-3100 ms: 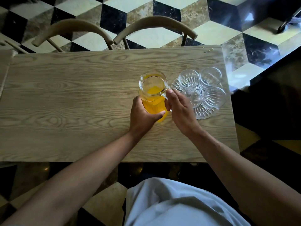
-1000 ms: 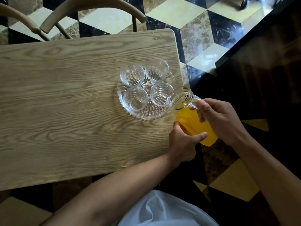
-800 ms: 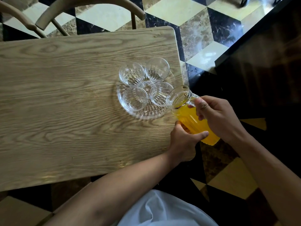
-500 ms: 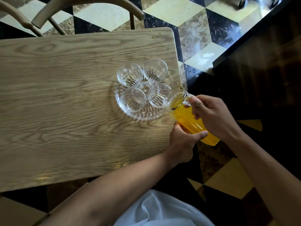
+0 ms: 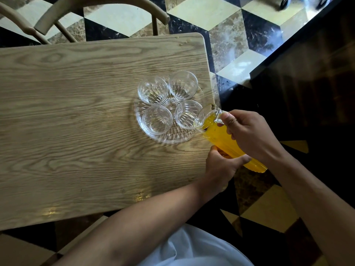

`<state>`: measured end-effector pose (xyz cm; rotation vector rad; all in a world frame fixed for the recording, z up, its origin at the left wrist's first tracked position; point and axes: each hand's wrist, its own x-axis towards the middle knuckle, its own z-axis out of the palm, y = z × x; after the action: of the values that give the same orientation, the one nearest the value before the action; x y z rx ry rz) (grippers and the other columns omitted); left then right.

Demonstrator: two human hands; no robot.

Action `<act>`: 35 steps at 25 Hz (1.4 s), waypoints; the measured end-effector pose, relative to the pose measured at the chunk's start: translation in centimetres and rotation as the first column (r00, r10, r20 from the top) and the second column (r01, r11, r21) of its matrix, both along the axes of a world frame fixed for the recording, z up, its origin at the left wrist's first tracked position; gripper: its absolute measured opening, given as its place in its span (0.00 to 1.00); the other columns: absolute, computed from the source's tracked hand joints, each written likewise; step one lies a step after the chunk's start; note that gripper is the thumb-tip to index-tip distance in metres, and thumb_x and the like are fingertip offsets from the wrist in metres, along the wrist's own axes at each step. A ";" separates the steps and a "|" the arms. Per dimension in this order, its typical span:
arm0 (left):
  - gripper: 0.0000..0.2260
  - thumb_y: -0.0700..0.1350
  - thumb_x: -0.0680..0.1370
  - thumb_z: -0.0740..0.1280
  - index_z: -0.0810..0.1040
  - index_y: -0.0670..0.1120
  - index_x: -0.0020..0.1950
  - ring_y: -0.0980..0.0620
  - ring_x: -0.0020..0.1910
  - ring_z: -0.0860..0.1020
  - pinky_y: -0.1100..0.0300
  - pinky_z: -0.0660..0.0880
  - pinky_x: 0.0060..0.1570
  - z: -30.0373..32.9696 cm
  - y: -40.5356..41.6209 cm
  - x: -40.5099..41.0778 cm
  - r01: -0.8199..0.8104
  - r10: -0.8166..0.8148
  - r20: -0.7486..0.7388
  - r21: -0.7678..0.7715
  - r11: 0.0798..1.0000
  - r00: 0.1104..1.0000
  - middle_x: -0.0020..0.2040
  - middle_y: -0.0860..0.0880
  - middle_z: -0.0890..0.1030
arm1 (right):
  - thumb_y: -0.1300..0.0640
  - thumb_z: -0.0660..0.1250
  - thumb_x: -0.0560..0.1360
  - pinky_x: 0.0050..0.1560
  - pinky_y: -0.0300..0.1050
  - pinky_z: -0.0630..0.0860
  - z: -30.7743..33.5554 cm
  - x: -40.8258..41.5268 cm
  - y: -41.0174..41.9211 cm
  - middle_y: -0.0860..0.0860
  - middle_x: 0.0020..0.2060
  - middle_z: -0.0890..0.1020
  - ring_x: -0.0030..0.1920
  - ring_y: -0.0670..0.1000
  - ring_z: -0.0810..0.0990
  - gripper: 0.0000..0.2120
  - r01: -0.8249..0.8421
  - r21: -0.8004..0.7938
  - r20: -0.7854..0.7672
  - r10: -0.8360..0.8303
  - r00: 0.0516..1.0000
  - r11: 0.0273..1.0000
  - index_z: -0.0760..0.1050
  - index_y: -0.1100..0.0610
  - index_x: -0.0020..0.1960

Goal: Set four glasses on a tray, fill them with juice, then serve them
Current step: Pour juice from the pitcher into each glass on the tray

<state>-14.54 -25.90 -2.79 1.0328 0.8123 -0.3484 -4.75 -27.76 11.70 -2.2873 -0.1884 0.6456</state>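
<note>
Several clear ribbed glasses stand on a round clear glass tray (image 5: 169, 138) near the table's right edge; the far left glass (image 5: 152, 89), far right glass (image 5: 183, 85), near left glass (image 5: 157, 120) and near right glass (image 5: 187, 114) look empty. A glass jug of orange juice (image 5: 221, 139) is tilted steeply, its spout over the near right glass's rim. My right hand (image 5: 249, 135) grips the jug's handle from above. My left hand (image 5: 221, 167) supports the jug's body from below.
The light wooden table (image 5: 76, 121) ends just right of the tray, with patterned marble floor (image 5: 226, 35) beyond. Two curved wooden chair backs (image 5: 99, 4) stand at the far side. A dark counter (image 5: 307, 83) rises on the right.
The jug was lifted from the table, carried to the right of the tray and tipped further; juice now reaches the spout over the near right glass. The view has shifted.
</note>
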 end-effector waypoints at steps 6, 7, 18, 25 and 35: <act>0.29 0.54 0.56 0.85 0.79 0.51 0.52 0.58 0.36 0.83 0.59 0.81 0.40 0.3 0.1 0.2 0.036 -0.036 -0.005 0.020 0.999 0.999 0.41 0.55 0.86 | 0.46 0.61 0.82 0.39 0.51 0.76 0.3 0.5 0.5 0.55 0.35 0.81 0.36 0.53 0.79 0.17 -0.017 -0.051 0.014 0.018 1.000 0.999 0.84 0.55 0.47; 0.30 0.55 0.56 0.85 0.79 0.50 0.52 0.58 0.36 0.83 0.60 0.80 0.39 0.3 0.1 0.3 0.048 -0.047 -0.013 0.035 0.998 0.999 0.41 0.54 0.86 | 0.46 0.61 0.82 0.38 0.50 0.75 0.4 0.6 0.6 0.53 0.34 0.81 0.36 0.52 0.79 0.17 -0.024 -0.062 0.019 0.026 0.999 0.998 0.84 0.55 0.47; 0.35 0.57 0.56 0.85 0.81 0.42 0.56 0.47 0.45 0.86 0.44 0.85 0.49 0.0 -0.7 1.1 0.050 -0.045 -0.091 0.047 0.998 0.995 0.49 0.43 0.88 | 0.46 0.61 0.82 0.32 0.35 0.66 0.7 1.4 1.5 0.41 0.32 0.77 0.34 0.40 0.75 0.18 -0.087 -0.151 0.045 0.095 0.994 0.985 0.85 0.56 0.47; 0.32 0.55 0.57 0.85 0.82 0.43 0.56 0.56 0.38 0.82 0.57 0.81 0.41 0.3 -1.1 1.1 0.030 -0.029 -0.080 0.015 0.999 0.996 0.45 0.49 0.88 | 0.46 0.61 0.82 0.33 0.42 0.70 1.0 1.7 1.3 0.43 0.32 0.78 0.35 0.47 0.78 0.18 -0.100 -0.155 0.045 0.109 0.993 0.983 0.84 0.55 0.46; 0.33 0.55 0.57 0.87 0.82 0.43 0.56 0.52 0.43 0.86 0.47 0.86 0.51 0.4 -1.6 1.2 0.005 -0.006 -0.090 -0.017 1.000 0.996 0.47 0.48 0.89 | 0.45 0.61 0.82 0.28 0.25 0.65 0.5 1.9 1.1 0.37 0.29 0.76 0.33 0.28 0.75 0.16 -0.117 -0.168 0.078 0.131 0.988 0.979 0.80 0.49 0.41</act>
<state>-13.30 -27.47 -2.35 1.0095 0.8861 -0.4082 -2.85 -26.62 12.16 -2.4791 -0.3346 0.6437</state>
